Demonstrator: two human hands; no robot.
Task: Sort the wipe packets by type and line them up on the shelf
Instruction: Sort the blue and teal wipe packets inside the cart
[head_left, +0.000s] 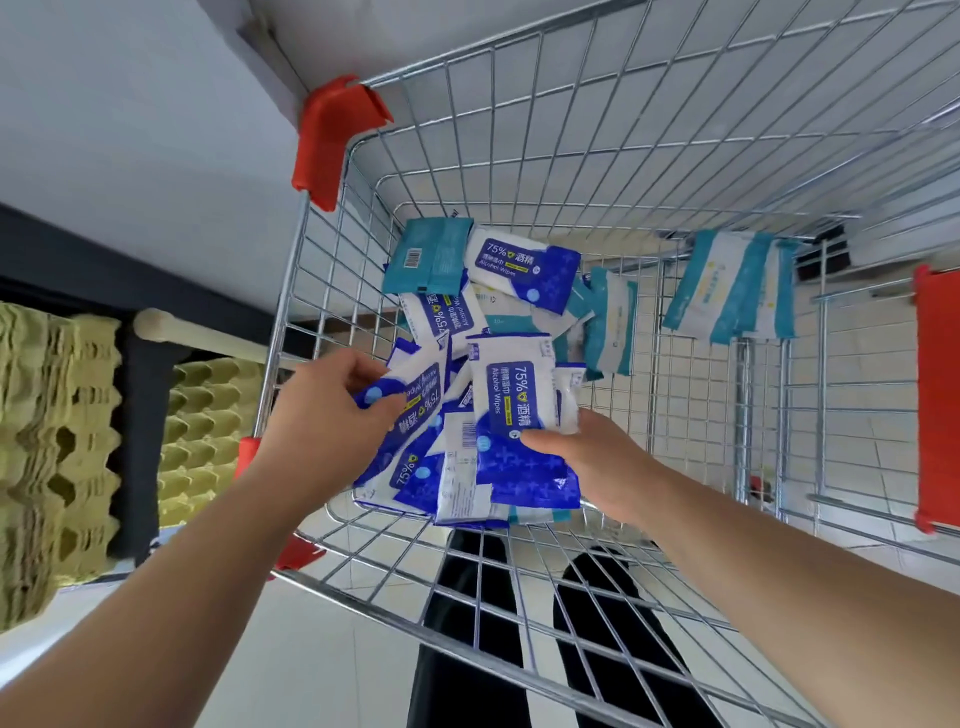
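Note:
Both of my hands reach into a wire shopping cart. My left hand grips a blue-and-white alcohol wipe packet at the left of the pile. My right hand holds a stack of blue alcohol wipe packets, thumb on the front one. More blue packets lie on the cart floor, mixed with teal-and-white wipe packets. Further teal packets lean against the cart's far right side, and one stands in the middle.
Stacks of yellow-green egg trays stand on dark shelving at the left, behind a wooden pole. Red plastic corner guards cap the cart rim. A red cart panel is at the right. My dark trouser legs show under the cart.

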